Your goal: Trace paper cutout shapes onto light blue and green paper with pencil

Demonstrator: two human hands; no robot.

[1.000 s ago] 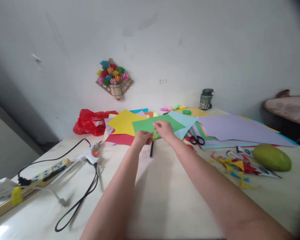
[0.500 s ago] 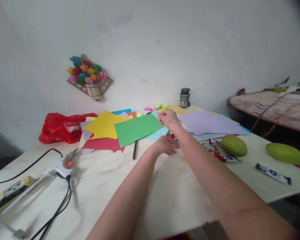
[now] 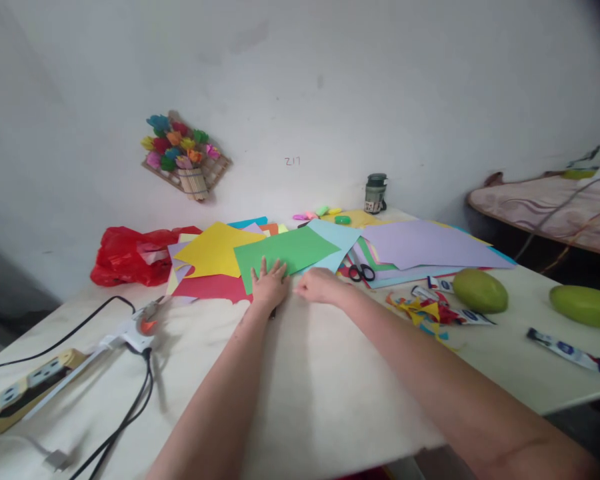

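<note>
My left hand point(image 3: 270, 285) has its fingers spread over the lower left part of the green sheet point(image 3: 290, 248). Beside it on the right, my right hand point(image 3: 320, 287) is curled near the front edge of that sheet; what its fingers hold, if anything, is too small to make out. A light blue sheet point(image 3: 336, 235) lies partly under the green one. The yellow sheet point(image 3: 215, 248) and a red sheet point(image 3: 213, 288) are to the left. Black-handled scissors point(image 3: 361, 272) rest right of my right hand.
A red plastic bag point(image 3: 130, 257), a power strip point(image 3: 35, 387) and cables are at the left. On the right are a purple sheet point(image 3: 430, 245), coloured scraps point(image 3: 425, 312), two green fruits point(image 3: 480, 291) and tubes point(image 3: 565, 350). A dark jar point(image 3: 375, 193) stands by the wall.
My left hand has moved left onto the green sheet and spread its fingers. My right hand has come down and nearer, uncovering the scissors and a green marker or clay piece.
</note>
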